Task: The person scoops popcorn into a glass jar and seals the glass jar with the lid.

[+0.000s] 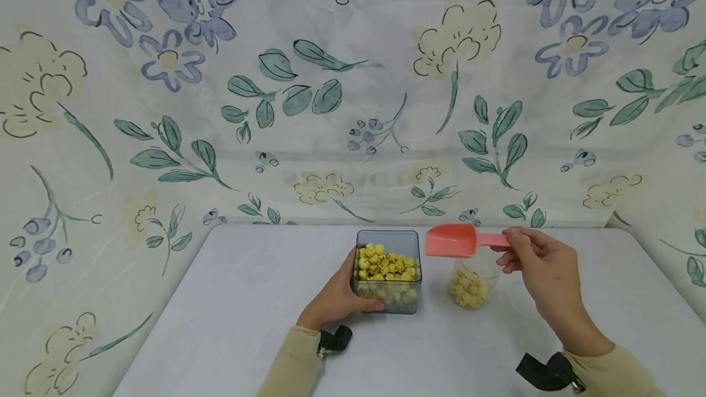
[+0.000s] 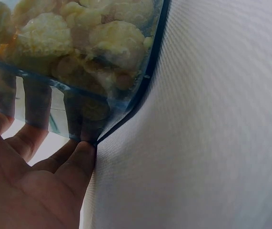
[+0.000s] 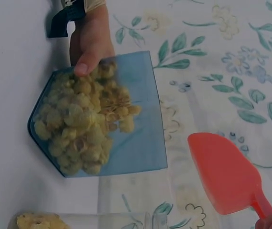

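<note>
A clear bluish square container (image 1: 386, 299) stands on the table, partly filled with yellow popcorn (image 1: 386, 265). My left hand (image 1: 336, 296) grips it from the left side, thumb across the near wall and the other fingers along its side. My right hand (image 1: 543, 268) pinches the handle of a red scoop (image 1: 451, 241) between thumb and fingers. The scoop is held level above a clear jar (image 1: 475, 280), its blade pointing left toward the container. Popcorn pieces (image 1: 467, 290) lie in the lower part of the jar. No popcorn shows in the scoop.
A clear round lid (image 1: 524, 299) lies on the white table (image 1: 231, 323), right of the jar and under my right hand. Behind the table hangs a floral-printed sheet (image 1: 353, 139). Black wrist mounts (image 1: 546, 372) sit on both sleeves.
</note>
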